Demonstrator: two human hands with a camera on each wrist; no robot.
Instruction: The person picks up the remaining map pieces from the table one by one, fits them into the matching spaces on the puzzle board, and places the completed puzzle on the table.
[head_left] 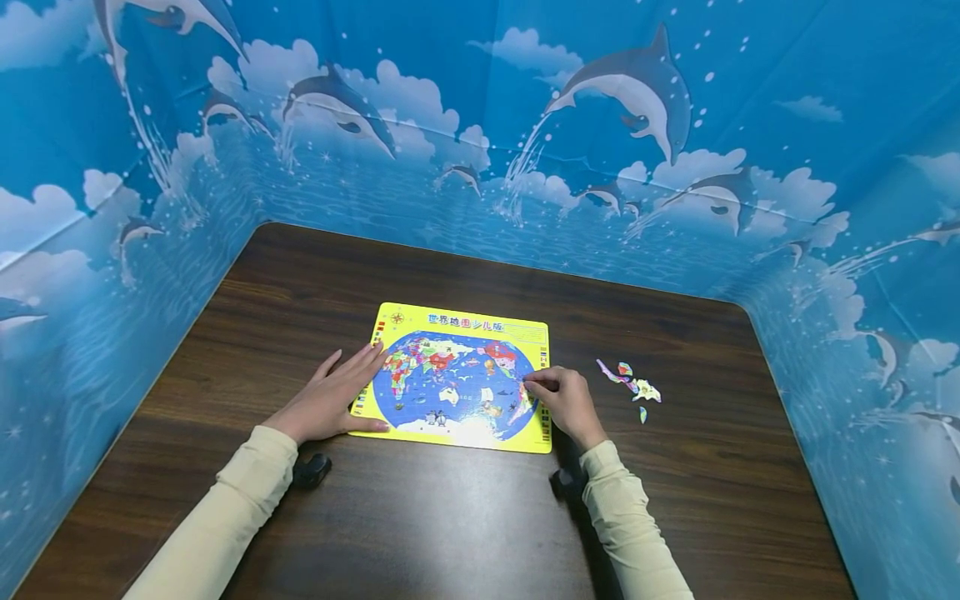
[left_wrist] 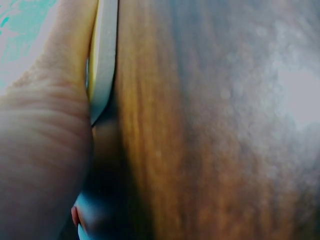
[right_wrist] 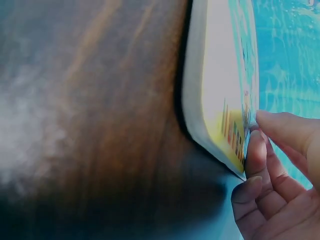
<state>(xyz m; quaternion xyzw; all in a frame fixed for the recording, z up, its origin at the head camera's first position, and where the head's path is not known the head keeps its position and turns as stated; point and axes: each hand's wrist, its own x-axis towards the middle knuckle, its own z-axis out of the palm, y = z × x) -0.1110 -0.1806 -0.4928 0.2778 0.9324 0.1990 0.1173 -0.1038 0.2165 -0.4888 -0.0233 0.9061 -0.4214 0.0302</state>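
Note:
A yellow-bordered world map puzzle board lies flat on the table, its blue oval filled with coloured continents. Across its left edge rests my left hand, fingers spread and the thumb along the lower left corner. In the left wrist view the palm side lies against the board's pale edge. My right hand is over the board's right side, thumb and fingers pinched together on a small puzzle piece, mostly hidden by the fingertips. The right wrist view shows the right hand with curled fingers beside the board's corner.
Several loose puzzle pieces lie on the dark wooden table to the right of the board. Dark objects sit under both wrists. A blue dolphin-printed curtain surrounds the table's back and sides.

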